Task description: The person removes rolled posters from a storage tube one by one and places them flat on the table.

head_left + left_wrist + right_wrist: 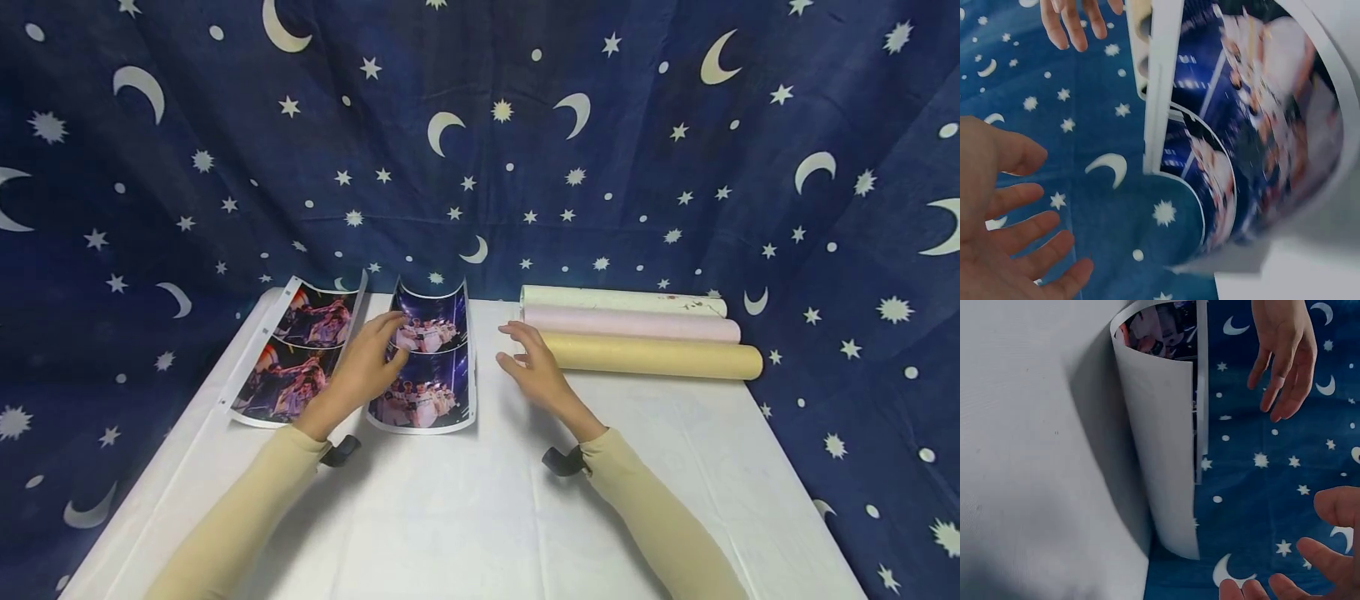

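Hovering — left hand point(365, 360), right hand point(538, 372); 2 prints point(424, 379), curled

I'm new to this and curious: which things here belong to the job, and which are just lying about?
Likely in the job:
left hand, empty
right hand, empty
left print
right print

Apparently just lying about:
white roll
pink roll
yellow roll, near the right hand but not held
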### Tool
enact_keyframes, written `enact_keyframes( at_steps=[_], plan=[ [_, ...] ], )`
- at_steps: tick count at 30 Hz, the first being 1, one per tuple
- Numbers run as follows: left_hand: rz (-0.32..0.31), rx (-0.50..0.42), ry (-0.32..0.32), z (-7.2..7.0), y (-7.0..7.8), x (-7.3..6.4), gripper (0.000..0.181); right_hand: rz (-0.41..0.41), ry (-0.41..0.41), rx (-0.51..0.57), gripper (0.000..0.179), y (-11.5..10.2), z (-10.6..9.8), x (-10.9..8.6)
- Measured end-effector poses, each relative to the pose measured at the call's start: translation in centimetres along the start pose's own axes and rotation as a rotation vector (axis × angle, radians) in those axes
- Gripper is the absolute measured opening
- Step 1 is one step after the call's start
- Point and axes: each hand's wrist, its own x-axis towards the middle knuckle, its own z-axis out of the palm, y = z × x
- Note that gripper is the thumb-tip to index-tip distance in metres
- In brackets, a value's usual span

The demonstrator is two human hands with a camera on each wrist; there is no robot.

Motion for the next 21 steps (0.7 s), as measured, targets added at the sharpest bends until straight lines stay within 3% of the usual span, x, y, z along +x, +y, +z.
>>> enact_keyframes(
  at_steps=[7, 21],
  plan=[
    [0.005, -0.104, 0.044, 1.3, 2.3, -0.4, 0.045, -0.036, 0.013, -0.027, 0.045, -1.4, -2.4, -2.1],
    [-0.015, -0.263, 0.033, 4.7, 5.8, 0.1, 0.043, -0.057, 0.062, -0.148, 0.048, -0.3, -7.4, -4.4]
  ],
)
